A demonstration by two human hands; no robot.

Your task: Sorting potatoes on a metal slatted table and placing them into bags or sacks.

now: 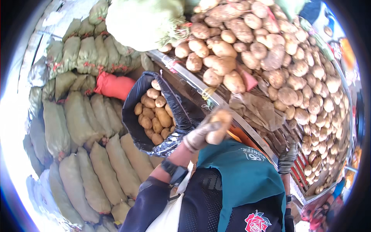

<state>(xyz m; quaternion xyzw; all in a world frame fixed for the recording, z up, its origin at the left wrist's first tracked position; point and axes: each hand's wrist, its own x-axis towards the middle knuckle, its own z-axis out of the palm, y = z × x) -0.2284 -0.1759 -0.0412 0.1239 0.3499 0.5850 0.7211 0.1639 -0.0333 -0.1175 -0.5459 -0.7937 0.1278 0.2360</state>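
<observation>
My left hand (201,134), in a dirty work glove, grips potatoes (219,127) above the metal edge of the sorting table; motion blurs them, and I cannot tell how many there are. Left of it a black plastic bag (185,116) gapes, with many potatoes (156,116) inside. My right hand (287,156), in a striped glove, is over the table's slats near the loose potatoes (316,136); whether it holds anything I cannot tell. A brown mesh sack (255,108) lies flat on the slats between the hands and the upper potato heap (223,58).
Filled mesh sacks (84,116) are stacked along the left. A red sack (114,85) lies beside the black bag. A bulky pale sack (142,26) stands at the top. The metal rail (203,84) of the table runs diagonally past my body.
</observation>
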